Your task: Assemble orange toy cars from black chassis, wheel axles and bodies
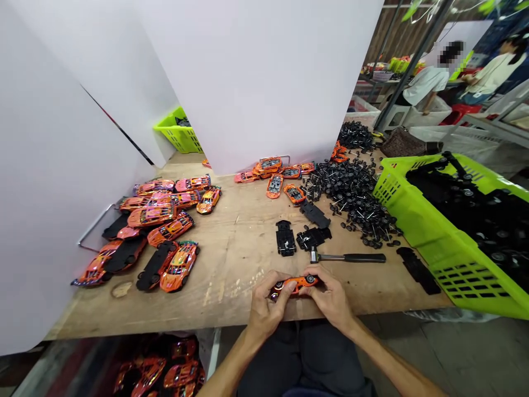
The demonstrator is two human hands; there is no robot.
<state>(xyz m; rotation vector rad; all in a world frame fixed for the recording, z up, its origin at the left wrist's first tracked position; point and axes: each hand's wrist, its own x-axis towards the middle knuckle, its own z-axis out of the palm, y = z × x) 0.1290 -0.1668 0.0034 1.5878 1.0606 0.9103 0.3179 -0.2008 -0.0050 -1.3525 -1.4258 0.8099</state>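
An orange toy car is tilted on its side between my two hands, its wheels facing up and away. My left hand grips one end, thumb on the car's side. Around the other end are the closed fingers of my right hand. Just beyond lies a hammer, its head at left and dark handle at right. Black car bases lie behind it, close to loose orange car shells.
Finished-looking orange cars are piled at left. Black wheel axles heap at back right, beside a green basket of black parts. White panels stand behind. Two people are in the right background.
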